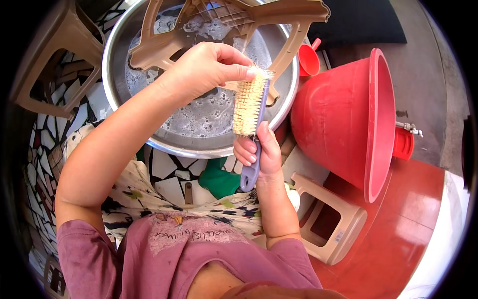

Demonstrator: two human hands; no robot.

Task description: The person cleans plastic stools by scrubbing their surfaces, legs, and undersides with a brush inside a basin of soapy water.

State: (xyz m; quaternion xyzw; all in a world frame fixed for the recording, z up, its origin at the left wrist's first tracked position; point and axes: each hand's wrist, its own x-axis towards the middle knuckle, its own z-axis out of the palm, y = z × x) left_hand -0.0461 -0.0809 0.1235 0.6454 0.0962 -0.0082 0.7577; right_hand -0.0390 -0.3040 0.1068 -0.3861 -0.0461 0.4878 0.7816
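A scrub brush (249, 107) with pale bristles and a purple handle is held upright above the near right part of a metal basin (199, 150). My right hand (259, 151) wraps its fingers round the purple handle. At the brush's upper end, my left hand (214, 69) pinches the bristle tips between thumb and fingers. Behind my hands, a brown plastic stool (284, 15) lies tipped in the basin, partly over soapy water (199, 119). The stool's lower parts are partly hidden by my left hand and the brush.
A large red tub (333, 109) lies on its side at the right, with a small red scoop (308, 60) beside it. Brown stools stand at the upper left (59, 55) and lower right (331, 224). A metal tap (409, 128) is behind the tub.
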